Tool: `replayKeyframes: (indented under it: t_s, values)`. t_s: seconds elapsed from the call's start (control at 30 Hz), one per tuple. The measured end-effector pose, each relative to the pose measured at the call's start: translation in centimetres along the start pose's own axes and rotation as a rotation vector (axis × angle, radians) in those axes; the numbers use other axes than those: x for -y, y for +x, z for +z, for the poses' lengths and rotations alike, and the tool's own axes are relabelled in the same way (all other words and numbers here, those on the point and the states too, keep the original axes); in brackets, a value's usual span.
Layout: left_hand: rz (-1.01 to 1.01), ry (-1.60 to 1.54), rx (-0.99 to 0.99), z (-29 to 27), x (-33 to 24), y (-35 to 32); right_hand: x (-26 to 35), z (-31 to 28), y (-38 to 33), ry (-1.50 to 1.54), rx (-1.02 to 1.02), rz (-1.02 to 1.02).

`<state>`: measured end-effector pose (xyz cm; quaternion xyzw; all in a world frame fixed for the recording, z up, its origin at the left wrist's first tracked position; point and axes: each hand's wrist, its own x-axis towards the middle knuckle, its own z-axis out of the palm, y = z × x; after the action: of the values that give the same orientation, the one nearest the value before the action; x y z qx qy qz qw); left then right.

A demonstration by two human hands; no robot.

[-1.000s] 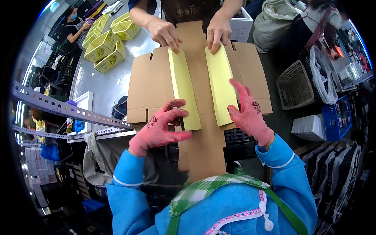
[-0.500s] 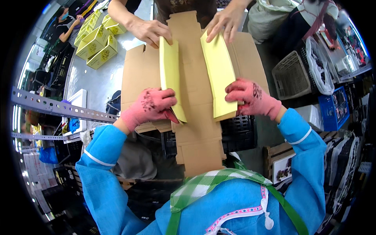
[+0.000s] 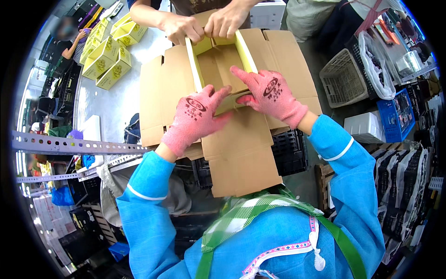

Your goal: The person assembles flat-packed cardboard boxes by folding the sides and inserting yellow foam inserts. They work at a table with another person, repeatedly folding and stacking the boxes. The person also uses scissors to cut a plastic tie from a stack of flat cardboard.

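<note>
A shallow yellow-sided cardboard box (image 3: 197, 69) stands with its side walls raised over its brown base. At its near end, my left hand (image 3: 197, 111) in a pink glove straddles the end flap at the left corner, fingertips above and thumb below it. My right hand (image 3: 274, 97), in a matching glove, is at the right corner, its index finger stretched along the side wall and its thumb against the end flap. Opposite me, a co-worker's two bare hands (image 3: 202, 29) grip the far end. A long brown flap (image 3: 241, 172) extends toward me.
Flat cardboard sheets (image 3: 158, 100) lie under the box. Finished yellow boxes (image 3: 100, 58) stand on the metal table (image 3: 134, 69) at the left. A perforated metal rail (image 3: 76, 143) runs at the left. On the right are a grey crate (image 3: 341, 79) and a blue crate (image 3: 397, 118).
My hands have moved inward from the two side walls to the near end. The co-worker's hands have come together at the far end, where a yellow end wall now shows.
</note>
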<state>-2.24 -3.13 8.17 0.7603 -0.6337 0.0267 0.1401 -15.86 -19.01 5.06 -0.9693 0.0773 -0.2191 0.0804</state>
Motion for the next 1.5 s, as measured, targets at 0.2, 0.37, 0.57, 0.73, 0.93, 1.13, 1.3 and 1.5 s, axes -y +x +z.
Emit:
replayKeyframes:
  t_s: [0.2, 0.37, 0.57, 0.73, 0.93, 1.13, 1.3, 1.5]
  values:
    - [-0.190, 0.135, 0.080, 0.8, -0.8, 1.8, -0.8, -0.4, 0.6, 0.141, 0.005, -0.064]
    - [-0.131, 0.051, -0.074, 2.1, -0.5, 1.7, -0.7, -0.7, -4.1, 1.128, -0.279, 0.542]
    - [-0.152, 0.079, -0.088, 1.8, -0.8, 1.0, 5.0, 0.4, -15.7, 1.259, 0.176, 1.079]
    - [-0.173, 0.109, -0.025, 1.5, -1.4, 1.1, 6.0, -0.3, -13.8, 1.665, -0.190, 0.990]
    - [-0.156, 0.085, -0.040, 2.4, -3.3, 1.9, 3.3, 0.2, -9.2, 0.945, -0.490, 0.552]
    - [-0.114, -0.015, 0.015, 0.8, -2.7, 2.1, 1.1, 1.1, -6.9, 0.247, -0.680, 0.226]
    - [-0.113, -0.871, 0.133, 0.8, 1.4, 0.5, -1.8, 2.7, -4.5, 0.355, -0.565, 0.021]
    - [-0.149, -0.890, -0.265, 7.0, 2.7, -3.4, -1.9, 3.5, -3.5, 0.367, -0.708, 0.070]
